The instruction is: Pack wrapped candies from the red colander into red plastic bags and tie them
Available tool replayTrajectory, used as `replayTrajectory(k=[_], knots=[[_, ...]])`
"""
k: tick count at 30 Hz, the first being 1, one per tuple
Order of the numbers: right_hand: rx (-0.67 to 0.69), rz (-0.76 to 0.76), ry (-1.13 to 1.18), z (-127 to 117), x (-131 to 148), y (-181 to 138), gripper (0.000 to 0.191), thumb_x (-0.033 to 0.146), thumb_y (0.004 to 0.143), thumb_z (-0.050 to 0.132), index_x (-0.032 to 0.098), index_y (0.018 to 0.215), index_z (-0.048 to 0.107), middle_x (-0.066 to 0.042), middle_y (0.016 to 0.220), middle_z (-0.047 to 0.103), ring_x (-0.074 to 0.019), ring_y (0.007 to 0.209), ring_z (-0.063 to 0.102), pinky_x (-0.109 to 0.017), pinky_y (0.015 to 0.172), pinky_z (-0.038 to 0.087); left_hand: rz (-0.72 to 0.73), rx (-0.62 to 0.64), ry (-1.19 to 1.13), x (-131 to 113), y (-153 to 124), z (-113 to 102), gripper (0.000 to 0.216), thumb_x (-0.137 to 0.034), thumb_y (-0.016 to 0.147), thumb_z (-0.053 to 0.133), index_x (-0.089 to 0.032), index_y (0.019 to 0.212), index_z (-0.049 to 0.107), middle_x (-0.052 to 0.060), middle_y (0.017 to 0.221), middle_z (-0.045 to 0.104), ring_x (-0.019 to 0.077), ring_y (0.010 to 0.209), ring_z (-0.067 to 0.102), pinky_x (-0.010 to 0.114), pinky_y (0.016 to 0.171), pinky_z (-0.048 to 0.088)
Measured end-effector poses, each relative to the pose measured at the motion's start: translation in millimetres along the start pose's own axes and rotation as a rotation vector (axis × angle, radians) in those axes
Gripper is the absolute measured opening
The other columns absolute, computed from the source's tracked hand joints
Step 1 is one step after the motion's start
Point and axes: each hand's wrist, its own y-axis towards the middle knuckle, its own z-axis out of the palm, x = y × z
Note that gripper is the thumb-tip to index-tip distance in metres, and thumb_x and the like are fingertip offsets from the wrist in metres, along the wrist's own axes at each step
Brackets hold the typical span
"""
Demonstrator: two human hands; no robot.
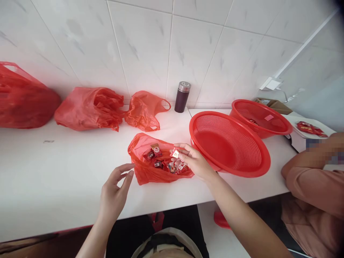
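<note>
An open red plastic bag [150, 177] lies on the white table in front of me, with several small wrapped candies [158, 163] inside. My right hand [195, 161] is over the bag's right side, its fingers closed on a wrapped candy [175, 153] in red and pale foil. Other wrapped pieces show just below those fingers. At the bag's left edge is my left hand [114, 190], its thumb and fingers curved but apart, fingertips close to the plastic. Nothing shows between them, and whether they touch the bag I cannot tell.
Two red perforated baskets [228, 170] stand to the right. Along the wall are several red bags [80, 109] and a dark thermos [182, 97]. A person's arm [303, 179] rests at the far right, near a white tray [321, 125] with red packets.
</note>
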Motion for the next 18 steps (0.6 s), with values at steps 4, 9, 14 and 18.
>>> replayTrajectory(k=[4, 9, 14, 18], knots=[[0.058, 0.168, 0.475, -0.8, 2.0, -8.4, 0.034, 0.037, 0.091, 0.055, 0.027, 0.124, 0.053, -0.008, 0.117, 0.065, -0.0209, 0.097, 0.069, -0.038, 0.084, 0.054, -0.024, -0.015, -0.003, 2.9, 2.5, 0.5, 0.030, -0.049, 0.084, 0.058, -0.025, 0.101, 0.066, 0.006, 0.113, 0.068, 0.0245, 0.107, 0.061, 0.033, 0.085, 0.051], [0.046, 0.192, 0.625, 2.6, 9.1, -10.3, 0.033, 0.031, 0.090, 0.057, 0.024, 0.122, 0.055, -0.008, 0.112, 0.067, -0.0211, 0.099, 0.068, -0.036, 0.086, 0.054, -0.027, -0.009, 0.002, 3.7, 1.8, 0.0, 0.029, -0.048, 0.085, 0.058, -0.025, 0.102, 0.065, 0.006, 0.113, 0.068, 0.0237, 0.103, 0.063, 0.035, 0.089, 0.050], [0.073, 0.178, 0.387, 7.9, 10.0, -8.6, 0.040, 0.045, 0.097, 0.042, 0.026, 0.131, 0.049, -0.010, 0.131, 0.058, -0.0242, 0.111, 0.064, -0.043, 0.091, 0.054, -0.007, -0.012, -0.011, 10.2, 6.4, 2.6, 0.029, -0.046, 0.086, 0.058, -0.024, 0.104, 0.064, 0.007, 0.113, 0.067, 0.0243, 0.107, 0.061, 0.038, 0.094, 0.049], [-0.126, 0.014, -0.335, 7.6, 12.3, -18.0, 0.042, 0.040, 0.095, 0.047, 0.024, 0.133, 0.052, -0.010, 0.142, 0.050, -0.0262, 0.134, 0.045, -0.048, 0.110, 0.039, 0.039, -0.082, -0.055, 13.1, 19.6, 4.4, 0.033, -0.046, 0.085, 0.060, -0.026, 0.111, 0.059, 0.007, 0.124, 0.062, 0.0246, 0.110, 0.060, 0.040, 0.092, 0.050]])
